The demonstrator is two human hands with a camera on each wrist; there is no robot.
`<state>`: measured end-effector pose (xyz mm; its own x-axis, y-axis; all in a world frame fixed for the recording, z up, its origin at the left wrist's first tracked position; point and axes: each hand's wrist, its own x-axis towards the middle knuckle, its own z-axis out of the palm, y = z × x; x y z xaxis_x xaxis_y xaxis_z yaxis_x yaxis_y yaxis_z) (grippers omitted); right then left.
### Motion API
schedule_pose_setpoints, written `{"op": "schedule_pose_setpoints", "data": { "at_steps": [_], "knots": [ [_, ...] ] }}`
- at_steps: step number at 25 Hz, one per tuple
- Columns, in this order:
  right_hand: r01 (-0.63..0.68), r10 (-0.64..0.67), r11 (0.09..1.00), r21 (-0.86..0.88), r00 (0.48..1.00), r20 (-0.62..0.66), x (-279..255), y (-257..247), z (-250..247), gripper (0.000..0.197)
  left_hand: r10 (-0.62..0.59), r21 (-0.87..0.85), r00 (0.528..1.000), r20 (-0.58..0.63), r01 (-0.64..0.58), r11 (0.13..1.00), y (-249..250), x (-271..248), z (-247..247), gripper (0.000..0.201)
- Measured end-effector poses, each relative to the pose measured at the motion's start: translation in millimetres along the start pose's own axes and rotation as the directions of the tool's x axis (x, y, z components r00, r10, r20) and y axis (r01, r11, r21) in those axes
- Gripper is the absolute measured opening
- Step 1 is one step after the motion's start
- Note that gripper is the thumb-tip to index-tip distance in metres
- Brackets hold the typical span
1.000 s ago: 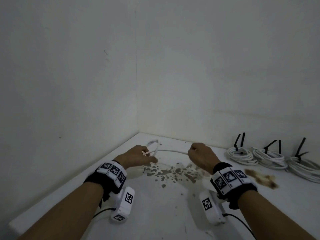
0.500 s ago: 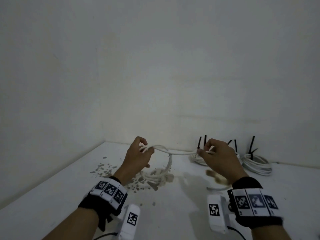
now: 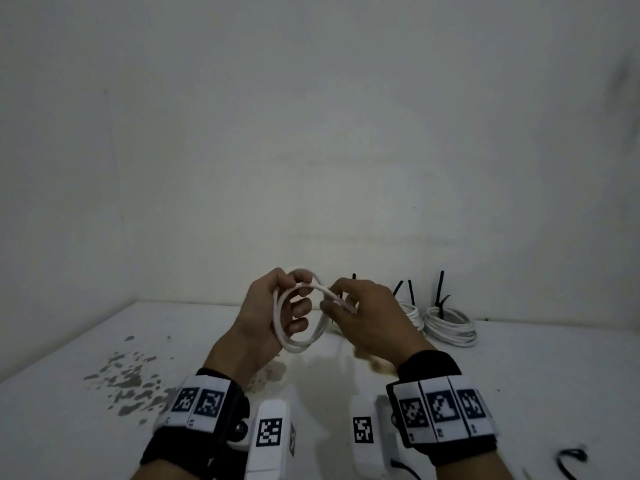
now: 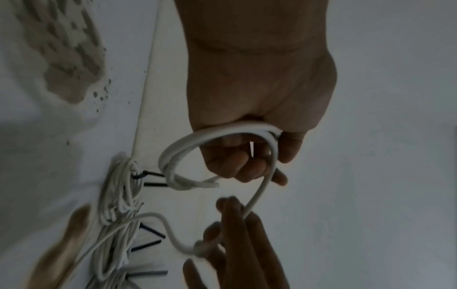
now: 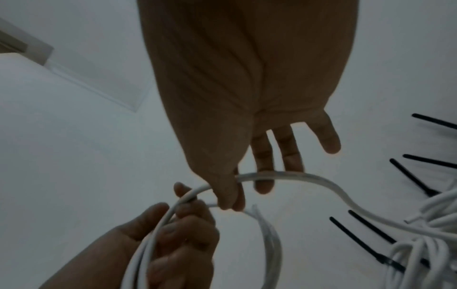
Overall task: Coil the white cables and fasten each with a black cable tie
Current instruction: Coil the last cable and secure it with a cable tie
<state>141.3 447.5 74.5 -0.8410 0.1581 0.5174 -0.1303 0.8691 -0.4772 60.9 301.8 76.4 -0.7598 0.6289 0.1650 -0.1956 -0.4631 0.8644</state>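
Note:
My left hand (image 3: 298,308) is raised above the white table (image 3: 519,393) and grips a small coil of white cable (image 3: 300,344) of about two loops. The left wrist view shows the coil (image 4: 188,143) running through the curled fingers, one cut end sticking out. My right hand (image 3: 334,306) pinches the free run of the same cable (image 5: 284,175) between thumb and forefinger, close beside the left hand. The rest of that cable trails down to the right. Finished coils (image 3: 449,325) with upright black ties (image 3: 440,289) lie by the back wall.
A loose black cable tie (image 3: 571,459) lies at the near right of the table. A patch of grey flaked spots (image 3: 128,379) marks the left, and a brown stain (image 3: 377,365) sits under my right hand. Walls close the back and left sides.
Both hands lifted the cable off the table and came together. A stretched length between them has become loops in my left hand. The view swung right.

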Motion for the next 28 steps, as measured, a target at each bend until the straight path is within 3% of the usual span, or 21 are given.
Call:
{"op": "schedule_pose_setpoints", "data": {
  "at_steps": [2,4,6,8,9,11,13,14,15,16,17,19,20,21,22,23,24,25,26,27,28],
  "knots": [
    [-0.011,0.02,0.994,0.111,0.997,-0.08,2,6,-3,0.023,-0.011,0.082,0.994,-0.111,0.02,0.996,5,2,-13,0.019],
    [-0.068,0.139,0.953,0.294,0.963,-0.229,5,9,-12,0.029,-0.012,0.163,0.975,-0.223,0.05,0.985,9,1,-31,0.02],
    [-0.129,0.248,0.884,0.449,0.944,-0.218,4,8,-23,0.028,-0.019,0.2,0.971,-0.237,0.068,0.977,15,-1,-45,0.017],
    [-0.192,0.266,0.883,0.427,0.957,-0.119,1,4,-27,0.025,-0.011,0.193,0.968,-0.25,0.061,0.979,21,-2,-54,0.022],
    [-0.2,0.27,0.896,0.396,0.954,-0.129,1,3,-24,0.024,-0.003,0.191,0.964,-0.266,0.056,0.98,24,-3,-58,0.026],
    [-0.196,0.304,0.919,0.341,0.904,-0.3,2,6,-19,0.027,0.025,0.249,0.951,-0.307,0.055,0.967,32,-6,-67,0.03],
    [-0.26,0.349,0.932,0.253,0.834,-0.428,1,15,-20,0.028,0.071,0.434,0.938,-0.338,0.089,0.897,40,-9,-75,0.031],
    [-0.325,0.365,0.931,0.167,0.846,-0.389,0,19,-21,0.027,0.091,0.527,0.935,-0.344,0.112,0.843,44,-10,-78,0.033],
    [-0.372,0.367,0.928,0.033,0.894,-0.256,0,22,-23,0.023,0.103,0.588,0.933,-0.345,0.129,0.798,47,-12,-79,0.034],
    [-0.368,0.363,0.922,-0.119,0.93,-0.061,-1,20,-26,0.016,0.104,0.619,0.936,-0.336,0.136,0.773,49,-13,-77,0.034],
    [-0.316,0.356,0.92,-0.231,0.921,0.159,-5,13,-28,0.018,0.094,0.628,0.944,-0.318,0.135,0.767,51,-14,-72,0.035],
    [-0.192,0.307,0.945,-0.264,0.794,0.524,-13,-13,-30,0.068,0.053,0.615,0.961,-0.271,0.131,0.778,51,-14,-60,0.036],
    [-0.153,0.262,0.962,-0.225,0.744,0.614,-16,-28,-28,0.088,0.025,0.602,0.969,-0.246,0.132,0.788,50,-15,-53,0.036],
    [-0.122,0.197,0.98,-0.159,0.734,0.65,-18,-42,-22,0.099,-0.001,0.582,0.976,-0.216,0.13,0.803,49,-16,-47,0.037],
    [-0.13,0.162,0.987,-0.098,0.769,0.618,-18,-53,-12,0.102,-0.02,0.552,0.982,-0.188,0.122,0.825,48,-16,-42,0.036],
    [-0.149,0.142,0.988,-0.026,0.852,0.503,-15,-58,2,0.098,-0.034,0.509,0.986,-0.165,0.115,0.853,48,-17,-38,0.035],
    [-0.173,0.146,0.983,0.064,0.941,0.306,-12,-59,18,0.086,-0.045,0.456,0.988,-0.145,0.107,0.884,49,-18,-35,0.034],
    [-0.198,0.184,0.967,0.158,0.978,0.1,-10,-59,31,0.071,-0.055,0.393,0.991,-0.121,0.099,0.914,51,-19,-32,0.032],
    [-0.225,0.237,0.941,0.251,0.971,-0.018,-7,-56,42,0.062,-0.064,0.322,0.994,-0.089,0.089,0.943,54,-21,-29,0.031],
    [-0.263,0.282,0.901,0.345,0.959,-0.006,-5,-51,50,0.058,-0.07,0.249,0.996,-0.049,0.08,0.965,57,-22,-28,0.03],
    [-0.301,0.295,0.849,0.434,0.952,0.083,-5,-47,55,0.052,-0.074,0.177,0.997,-0.007,0.074,0.981,60,-24,-26,0.031]
  ]
}}
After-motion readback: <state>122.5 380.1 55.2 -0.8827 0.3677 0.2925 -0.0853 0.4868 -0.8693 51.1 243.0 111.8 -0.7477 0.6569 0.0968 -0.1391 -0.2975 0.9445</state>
